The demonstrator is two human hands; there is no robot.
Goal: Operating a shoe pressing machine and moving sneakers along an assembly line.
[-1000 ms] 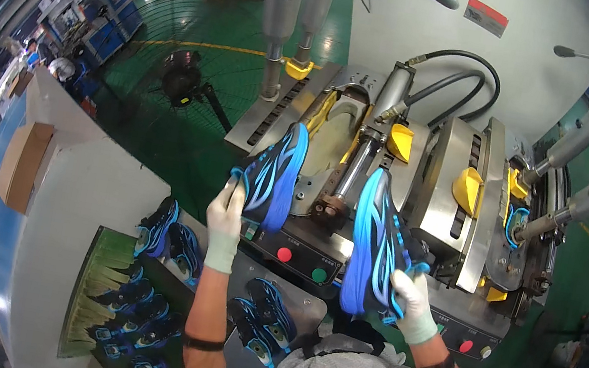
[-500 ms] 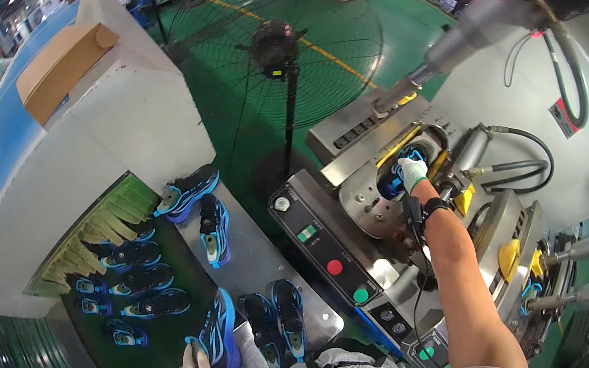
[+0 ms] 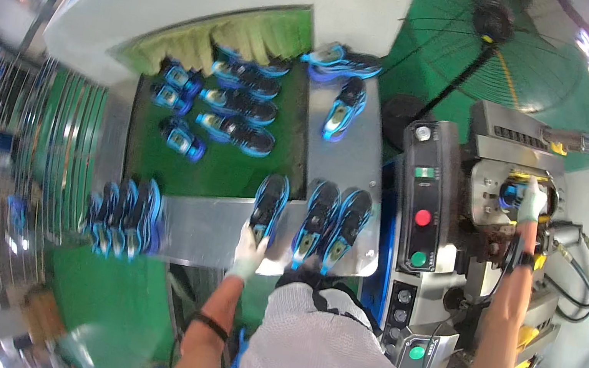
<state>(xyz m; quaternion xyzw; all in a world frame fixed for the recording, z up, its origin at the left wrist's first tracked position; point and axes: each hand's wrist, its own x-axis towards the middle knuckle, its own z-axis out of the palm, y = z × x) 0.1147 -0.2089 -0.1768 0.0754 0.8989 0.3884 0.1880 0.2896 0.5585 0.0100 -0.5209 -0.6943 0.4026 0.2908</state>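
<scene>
My gloved left hand is closed around the heel end of a black and blue sneaker at the front edge of the metal table. Just right of it, a pair of matching sneakers stands with toes pointing away from me. At the machine on the right, my gloved right hand is on another dark blue sneaker, seated in the metal fixture. Its fingers seem curled over the shoe's upper, though blur and the glove hide part of the grip.
Several sneakers lie on the green conveyor belt before a fringed curtain. More stand at the table's left end and far right corner. The machine's control panel has red and green buttons. Behind stands a large fan.
My view has swung left, bringing more of the belt and table into sight. The sneaker in my left hand was tilted on its side and now rests more upright. My right hand remains at the fixture.
</scene>
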